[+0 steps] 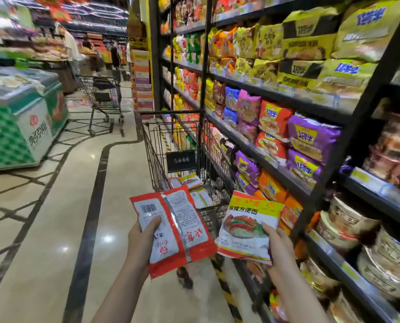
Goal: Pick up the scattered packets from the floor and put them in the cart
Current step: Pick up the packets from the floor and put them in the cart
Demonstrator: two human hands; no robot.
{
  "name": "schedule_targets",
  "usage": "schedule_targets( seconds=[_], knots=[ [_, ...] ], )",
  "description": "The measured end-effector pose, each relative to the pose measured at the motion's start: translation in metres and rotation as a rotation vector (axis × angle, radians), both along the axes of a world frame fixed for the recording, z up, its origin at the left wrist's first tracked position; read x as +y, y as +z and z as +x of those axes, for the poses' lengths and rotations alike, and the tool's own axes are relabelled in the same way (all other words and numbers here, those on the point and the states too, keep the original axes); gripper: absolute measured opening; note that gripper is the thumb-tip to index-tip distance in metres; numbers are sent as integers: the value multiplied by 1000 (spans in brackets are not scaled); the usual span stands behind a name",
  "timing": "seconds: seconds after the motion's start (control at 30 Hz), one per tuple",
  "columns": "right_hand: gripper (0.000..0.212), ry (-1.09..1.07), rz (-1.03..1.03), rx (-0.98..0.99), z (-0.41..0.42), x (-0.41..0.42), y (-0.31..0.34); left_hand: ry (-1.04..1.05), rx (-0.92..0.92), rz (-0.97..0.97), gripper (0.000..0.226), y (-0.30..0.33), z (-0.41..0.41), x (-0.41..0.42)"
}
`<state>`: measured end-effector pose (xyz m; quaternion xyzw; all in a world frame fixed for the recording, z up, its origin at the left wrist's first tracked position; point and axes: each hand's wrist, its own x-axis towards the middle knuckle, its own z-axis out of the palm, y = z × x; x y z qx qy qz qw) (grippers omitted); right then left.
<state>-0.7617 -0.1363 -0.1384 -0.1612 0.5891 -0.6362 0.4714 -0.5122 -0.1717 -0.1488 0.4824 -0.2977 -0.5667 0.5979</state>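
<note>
My left hand (142,238) grips a red and white noodle packet (185,227), back side up with its barcode showing. My right hand (278,248) holds a second packet (245,227), front side up, red, yellow and white with a picture of noodles. Both packets hang in the air just short of the near end of a black wire cart (156,159). Several packets (191,181) lie on the cart's bottom. The cart stands close against the shelving on the right.
Tall black shelves (276,94) full of noodle packs and bowl noodles run along the right. A chest freezer (19,117) stands at the left. A second cart (104,99) stands further down the aisle, with people beyond it. Glossy tiled floor (66,217) lies to the left.
</note>
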Motion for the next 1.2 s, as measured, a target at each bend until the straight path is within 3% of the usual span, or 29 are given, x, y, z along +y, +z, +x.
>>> schedule_targets(
  seconds=[0.13,0.23,0.47,0.6,0.8,1.03,1.2],
  knots=[
    [22,97,33,34,-38,-104,-11,63,-6,45,16,-15,-39,-81],
    [4,180,59,82,-58,-173,-20,99,-19,79,21,-26,-63,-129],
    [25,286,197,144,-86,-292,-66,149,-99,181,24,-58,-88,-224],
    [24,337,222,223,-87,-349,-93,156,-135,222,19,-79,-95,-276],
    [61,433,337,270,-75,-433,-140,125,-192,328,14,-118,-101,-356],
    [41,538,495,322,-67,-521,-190,110,-309,514,24,-172,-96,-433],
    [64,666,587,354,-62,-588,-238,102,-405,657,18,-212,-93,-490]
  ],
)
